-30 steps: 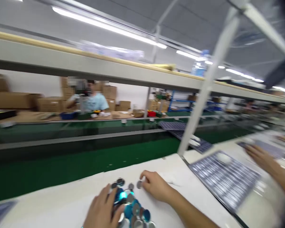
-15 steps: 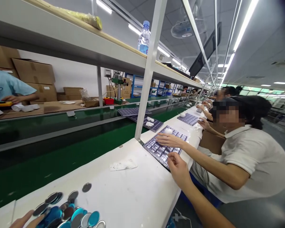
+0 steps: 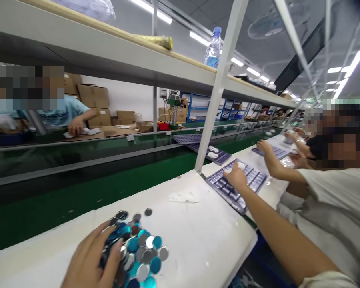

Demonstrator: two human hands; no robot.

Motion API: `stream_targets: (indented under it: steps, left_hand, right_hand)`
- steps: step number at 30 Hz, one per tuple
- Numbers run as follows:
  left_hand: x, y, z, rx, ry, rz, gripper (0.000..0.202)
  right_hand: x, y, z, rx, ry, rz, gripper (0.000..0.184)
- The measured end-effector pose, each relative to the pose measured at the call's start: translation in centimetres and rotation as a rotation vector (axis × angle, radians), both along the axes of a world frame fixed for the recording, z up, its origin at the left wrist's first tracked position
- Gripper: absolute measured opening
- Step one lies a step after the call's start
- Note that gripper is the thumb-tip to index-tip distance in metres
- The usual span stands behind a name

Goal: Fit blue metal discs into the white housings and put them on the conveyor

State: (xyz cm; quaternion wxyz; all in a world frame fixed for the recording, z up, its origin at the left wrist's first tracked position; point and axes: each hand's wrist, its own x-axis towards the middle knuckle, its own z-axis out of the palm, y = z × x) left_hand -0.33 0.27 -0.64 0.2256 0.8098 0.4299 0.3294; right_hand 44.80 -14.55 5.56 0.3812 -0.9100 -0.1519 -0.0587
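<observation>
My left hand [image 3: 88, 260] is cupped around the left side of a heap of round mirror discs [image 3: 141, 250], with several discs pressed under its fingers. The discs show silver and teal reflections, and a single disc [image 3: 148, 212] lies just beyond the heap. My right hand [image 3: 235, 178] reaches out over a dark blister tray [image 3: 253, 178], and its fingertips meet a small wad of white cloth [image 3: 240, 165] on the tray. Whether those fingers grip the cloth is hidden.
A crumpled white cloth [image 3: 184, 196] lies on the white worktop [image 3: 198, 244]. A white-shirted co-worker [image 3: 333, 212] sits to my right, one hand [image 3: 265, 148] on a further tray. A steel post [image 3: 219, 92] rises beside the near tray. A green conveyor belt [image 3: 78, 196] runs along the far side.
My right hand has moved from the disc heap across to the tray and cloth. My left hand has closed around the heap, and the camera view has swung and steadied.
</observation>
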Motion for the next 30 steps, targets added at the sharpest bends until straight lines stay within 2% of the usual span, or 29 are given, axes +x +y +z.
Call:
stream_targets:
  steps: [2, 4, 6, 7, 8, 10, 11, 13, 15, 17, 19, 24, 27, 30]
  left_hand:
    - [0.0, -1.4, 1.9, -0.135, -0.011, 0.010, 0.038]
    - [0.6, -2.8, 3.5, -0.343, -0.146, 0.037, 0.033]
    - [1.4, -3.9, 4.4, -0.679, -0.399, -0.009, 0.037]
    - [1.7, -4.2, 4.7, -0.863, -0.560, -0.060, 0.039]
    - [1.9, -4.4, 4.8, -1.021, -0.726, -0.111, 0.040]
    - [2.1, -4.3, 4.9, -1.208, -1.001, -0.158, 0.039]
    - [2.1, -4.0, 4.8, -1.236, -1.081, -0.145, 0.036]
    - [1.9, -3.4, 4.8, -1.193, -1.158, -0.055, 0.032]
    - [1.6, -2.8, 4.8, -1.138, -1.177, 0.028, 0.030]
    - [1.4, -2.4, 4.8, -1.134, -1.182, 0.056, 0.029]
    - [1.3, -2.4, 4.7, -1.180, -1.174, 0.037, 0.030]
    - [1.4, -2.6, 4.4, -1.180, -1.159, 0.078, 0.033]
    - [1.3, -2.6, 4.5, -1.137, -1.077, 0.055, 0.039]
    - [1.4, -2.7, 4.6, -1.065, -1.012, 0.033, 0.042]
  right_hand:
    - [-3.5, 1.1, 0.3, 0.053, -0.001, 0.084, 0.072]
    - [-9.0, 2.7, 0.2, 0.122, 0.020, 0.251, 0.080]
    - [-16.1, 4.3, -0.2, 0.216, 0.097, 0.544, 0.077]
    - [-19.7, 5.1, -0.4, 0.369, 0.201, 0.799, 0.083]
    - [-23.0, 5.7, -0.7, 0.460, 0.308, 1.020, 0.089]
    - [-27.6, 7.0, -1.2, 0.470, 0.389, 1.226, 0.093]
    - [-28.5, 7.6, -1.4, 0.406, 0.382, 1.280, 0.088]
    - [-28.0, 8.6, -1.8, 0.213, 0.285, 1.277, 0.064]
    - [-25.5, 9.5, -2.3, 0.033, 0.167, 1.203, 0.038]
    - [-23.2, 10.2, -2.9, -0.111, 0.083, 1.147, 0.026]
    - [-22.4, 10.6, -3.6, -0.235, 0.029, 1.153, 0.021]
    - [-23.9, 10.9, -5.1, -0.426, -0.065, 1.144, 0.019]
    - [-23.7, 11.3, -5.1, -0.483, -0.046, 1.079, 0.021]
    - [-22.7, 11.1, -4.3, -0.476, -0.006, 1.007, 0.020]
